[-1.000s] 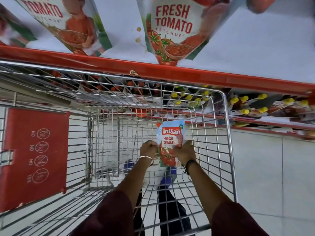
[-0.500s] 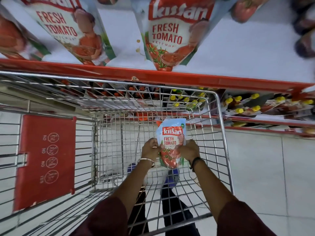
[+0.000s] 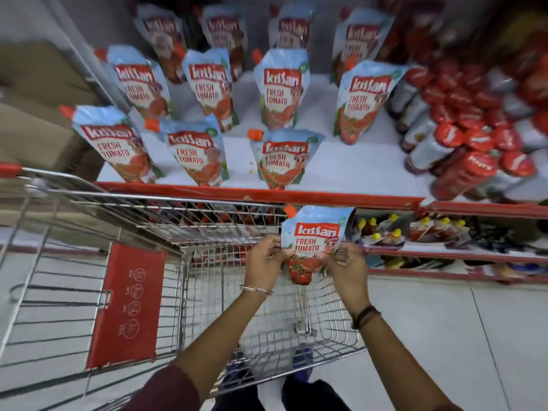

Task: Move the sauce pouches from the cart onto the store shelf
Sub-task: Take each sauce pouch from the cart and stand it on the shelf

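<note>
Above cart (image 3: pixel 189 221) — both hands pinch upright ketchup pouch (image 3: pixel 311 244): left hand (image 3: pixel 264 262), right hand (image 3: pixel 345 264), arms outstretched.

Ketchup pouch (image 3: pixel 312 243) upright — above cart (image 3: pixel 207 209)

Both hands (image 3: pixel 264 262) hold a ketchup pouch (image 3: pixel 311 244) above the cart (image 3: pixel 207 221).

The back-row ketchup pouches (image 3: pixel 289 29) and red-capped bottles (image 3: pixel 477 120) are motion-blurred — labels unreadable — and the cart (image 3: pixel 89 200) runs off the left edge.
</note>
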A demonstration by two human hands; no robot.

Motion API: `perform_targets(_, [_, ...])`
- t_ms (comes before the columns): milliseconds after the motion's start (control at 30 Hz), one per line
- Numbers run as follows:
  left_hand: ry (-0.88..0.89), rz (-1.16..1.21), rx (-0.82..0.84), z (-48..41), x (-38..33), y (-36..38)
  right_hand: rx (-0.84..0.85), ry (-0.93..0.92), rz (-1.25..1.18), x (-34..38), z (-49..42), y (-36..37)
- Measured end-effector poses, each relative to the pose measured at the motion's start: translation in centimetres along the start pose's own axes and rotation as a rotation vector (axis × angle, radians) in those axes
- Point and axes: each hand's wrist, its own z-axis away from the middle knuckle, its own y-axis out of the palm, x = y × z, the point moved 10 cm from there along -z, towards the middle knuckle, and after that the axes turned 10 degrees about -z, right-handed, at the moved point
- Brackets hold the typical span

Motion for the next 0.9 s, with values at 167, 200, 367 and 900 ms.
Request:
perform_targets(167, [0.177, 0.082, -0.057, -0.3, -9.1, 0.2, -0.056, -0.196, -0.108, 8.1, -0.3, -3.2])
perform_targets(200, [0.213, 0.093, -0.063, -0.6, -10.7, 0.6, -0.066, -0.242, -0.112, 9.5, -0.6, -3.9])
perform_targets(367, [0.319, 0.134, -0.088, -2.8, -16.7, 2.8, -0.115, -0.408, -0.135, 15.3, -2.9, -7.3])
perform_targets(900, [0.219, 0.139, -0.183, -11.5, -15.6, 8.3, -0.1, -0.378, -0.095, 14.5, -13.3, -7.8])
